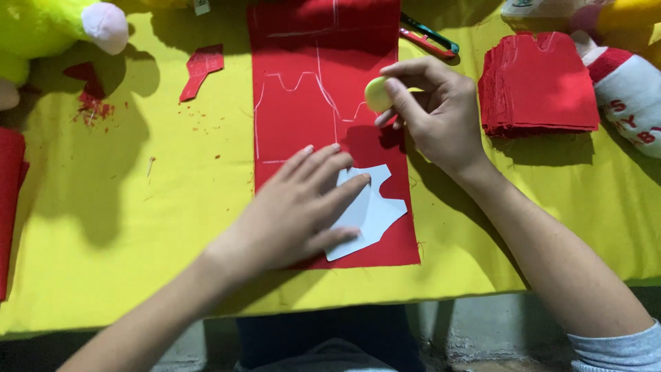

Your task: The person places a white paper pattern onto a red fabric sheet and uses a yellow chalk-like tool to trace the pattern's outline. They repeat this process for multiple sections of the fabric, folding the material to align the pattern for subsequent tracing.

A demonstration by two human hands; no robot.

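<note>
A long strip of red fabric [303, 131] lies on a yellow table cover [138, 227], with white chalk outlines drawn on it. My left hand [299, 207] presses flat, fingers spread, on a pale blue paper template [375, 213] at the fabric's near end. My right hand [434, 110] hovers above the fabric's right edge, pinching a small round pale-yellow piece of chalk [376, 94] between thumb and fingers.
A stack of cut red fabric pieces [540, 86] sits at the right. Scissors with red and green handles [427, 38] lie at the back. Red scraps [201, 69] and a yellow-green plush toy [48, 27] are at the left; another plush toy [630, 89] at far right.
</note>
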